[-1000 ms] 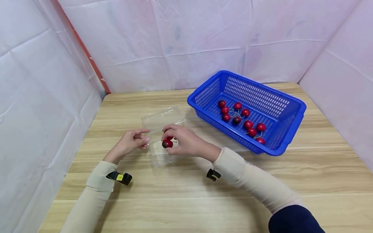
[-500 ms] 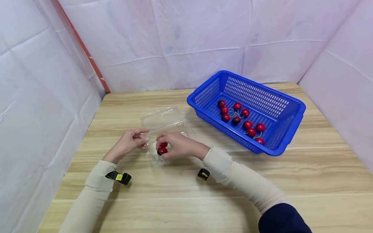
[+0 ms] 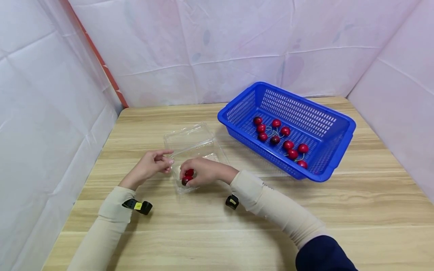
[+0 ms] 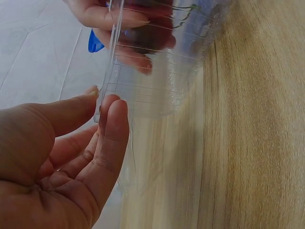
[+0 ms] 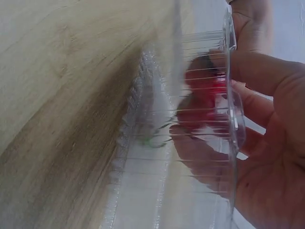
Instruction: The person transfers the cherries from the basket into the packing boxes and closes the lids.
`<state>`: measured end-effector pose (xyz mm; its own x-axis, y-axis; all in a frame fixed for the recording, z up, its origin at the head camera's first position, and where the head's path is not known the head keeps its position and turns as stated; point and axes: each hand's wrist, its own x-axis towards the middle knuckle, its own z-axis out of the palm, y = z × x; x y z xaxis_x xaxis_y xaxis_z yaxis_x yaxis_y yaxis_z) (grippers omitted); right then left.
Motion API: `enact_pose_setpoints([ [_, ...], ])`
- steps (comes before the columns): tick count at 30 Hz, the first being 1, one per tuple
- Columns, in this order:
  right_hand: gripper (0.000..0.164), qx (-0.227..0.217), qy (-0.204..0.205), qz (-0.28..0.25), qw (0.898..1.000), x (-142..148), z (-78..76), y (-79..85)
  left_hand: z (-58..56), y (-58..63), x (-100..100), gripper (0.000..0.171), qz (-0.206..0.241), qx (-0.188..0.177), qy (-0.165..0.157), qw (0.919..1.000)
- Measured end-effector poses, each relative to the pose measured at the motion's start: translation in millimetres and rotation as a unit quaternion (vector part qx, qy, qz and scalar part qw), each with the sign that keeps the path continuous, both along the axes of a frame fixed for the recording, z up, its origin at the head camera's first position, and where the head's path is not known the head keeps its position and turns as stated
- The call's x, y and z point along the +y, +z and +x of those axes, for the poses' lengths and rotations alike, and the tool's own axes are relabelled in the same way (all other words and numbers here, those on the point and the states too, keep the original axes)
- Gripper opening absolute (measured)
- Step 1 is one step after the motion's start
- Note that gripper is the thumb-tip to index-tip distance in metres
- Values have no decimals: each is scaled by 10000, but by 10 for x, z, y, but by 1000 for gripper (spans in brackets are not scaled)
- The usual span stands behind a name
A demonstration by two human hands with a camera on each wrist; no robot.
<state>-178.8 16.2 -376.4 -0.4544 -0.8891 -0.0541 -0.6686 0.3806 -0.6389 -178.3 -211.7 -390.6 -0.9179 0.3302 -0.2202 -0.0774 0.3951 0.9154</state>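
A clear plastic clamshell box (image 3: 188, 141) lies on the table with its lid folded back. My left hand (image 3: 150, 165) pinches the left edge of the box; in the left wrist view the thumb and fingertips meet at its rim (image 4: 110, 71). My right hand (image 3: 205, 171) reaches down into the box, thumb and fingers around two dark red cherries (image 3: 187, 180). Through the ribbed clear wall in the right wrist view, the cherries (image 5: 202, 107) show between thumb and fingers, green stems (image 5: 155, 141) trailing low toward the box floor.
A blue perforated basket (image 3: 237, 137) stands to the right and farther back, several cherries with stems (image 3: 285, 131) on its floor. Pale cloth walls (image 3: 203, 49) border the wooden table (image 3: 190, 233) at the back and both sides.
My right hand has moved left and toward me, lowering the cherries from over the box to inside it. My left hand has kept its hold on the edge.
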Motion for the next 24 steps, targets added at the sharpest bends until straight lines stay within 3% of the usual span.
enact_pose_setpoints([
  [9, 19, -183, 92, 29, 9998, -16, 0, -57, 2, -4, 6, 48, -23, 1, 23, 10000],
  [17, 28, 30, -270, 57, 9996, -26, 20, -57, 3, -3, 3, 48, -44, -34, 36, 10000],
  [24, 24, 198, -480, 17, 9986, -53, 45, -59, 0, 3, -1, 49, -60, -82, 47, 9999],
])
